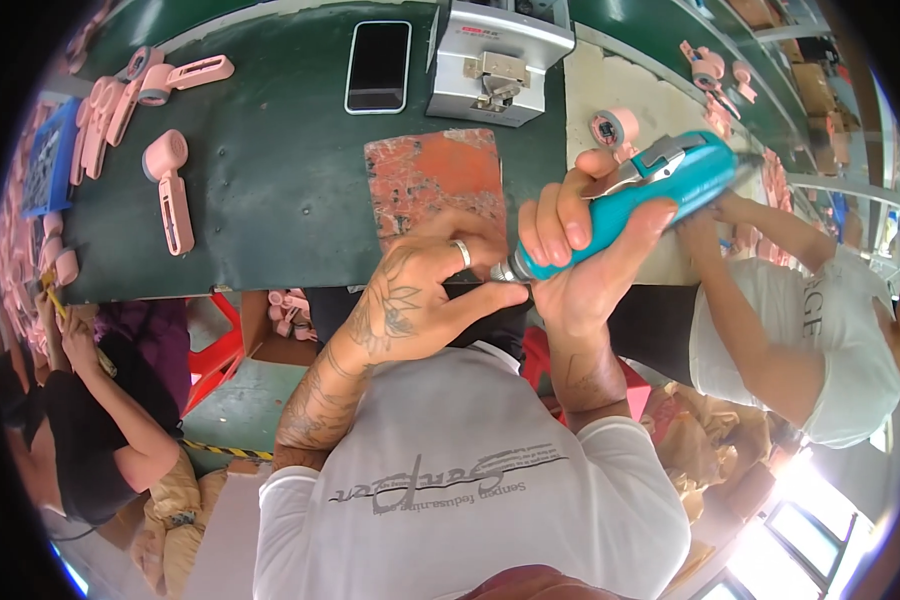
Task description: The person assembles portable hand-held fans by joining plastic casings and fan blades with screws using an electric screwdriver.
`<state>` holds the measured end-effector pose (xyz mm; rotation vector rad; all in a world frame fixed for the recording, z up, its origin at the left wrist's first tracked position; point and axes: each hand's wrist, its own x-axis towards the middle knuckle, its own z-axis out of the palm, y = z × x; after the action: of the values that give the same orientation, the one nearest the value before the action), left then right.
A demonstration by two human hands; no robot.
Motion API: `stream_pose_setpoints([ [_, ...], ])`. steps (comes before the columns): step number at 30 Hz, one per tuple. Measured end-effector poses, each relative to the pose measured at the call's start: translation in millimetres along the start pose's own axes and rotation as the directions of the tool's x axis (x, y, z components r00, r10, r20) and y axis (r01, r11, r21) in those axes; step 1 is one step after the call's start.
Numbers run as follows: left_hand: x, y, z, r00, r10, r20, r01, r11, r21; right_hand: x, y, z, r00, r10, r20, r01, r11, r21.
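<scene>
Electric screwdriver, teal, held up over the near edge of the green desk, in front of the chest; silver nose down-left, tail tilted up-right. Right hand wrapped firmly round the barrel — fingers curled over from the far side, thumb laid along the near side. Silver lever sits on top, close to the index finger. Left hand half curled at the nose, thumb and fingertips gathered about the metal end; contact looks likely, but cannot tell whether they pinch a bit or the collar, as the hand covers the tip. Step in hand, by my reading: fingerwork at the nose, with the right hand serving as the vice. Done well, it wants the barrel held dead steady and the index finger clear of the lever, so the tip does not spin against bare fingertips. Best to work the nose straight along its axis — sideways force could cock whatever is seated there. Ring on a left finger, so worth minding its edge near the metal. Worn orange-red mat lies just beyond the left hand; pink handheld fan housing farther left, well apart.
</scene>
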<state>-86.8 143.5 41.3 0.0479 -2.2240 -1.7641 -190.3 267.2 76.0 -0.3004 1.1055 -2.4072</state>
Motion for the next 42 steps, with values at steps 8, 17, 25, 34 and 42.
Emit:
stream_pose_setpoints([
  [8,2.8,-4.7,5.0,0.986,0.040,0.159,0.000,0.969,-0.246,-2.3,-6.9,-2.6,0.999,0.022,0.039,-0.023,1.000,0.021],
  [17,0.9,-8.6,8.1,0.863,-0.101,0.495,0.412,0.707,-0.575,-7.9,-12.3,-10.8,0.992,0.048,0.114,-0.055,0.996,0.067],
  [25,-7.2,-22.1,25.6,0.829,-0.009,0.559,0.496,0.473,-0.728,-9.2,-14.5,-14.1,0.976,0.056,0.208,-0.084,0.988,0.130],
  [34,-4.3,-34.4,41.5,0.810,0.119,0.574,0.506,0.355,-0.786,-9.5,-19.4,-20.7,0.978,0.046,0.204,-0.066,0.993,0.094],
  [42,7.0,-32.0,54.1,0.792,0.087,0.604,0.531,0.390,-0.752,-10.9,-30.7,-39.7,0.991,0.056,0.124,-0.057,0.998,0.002],
])
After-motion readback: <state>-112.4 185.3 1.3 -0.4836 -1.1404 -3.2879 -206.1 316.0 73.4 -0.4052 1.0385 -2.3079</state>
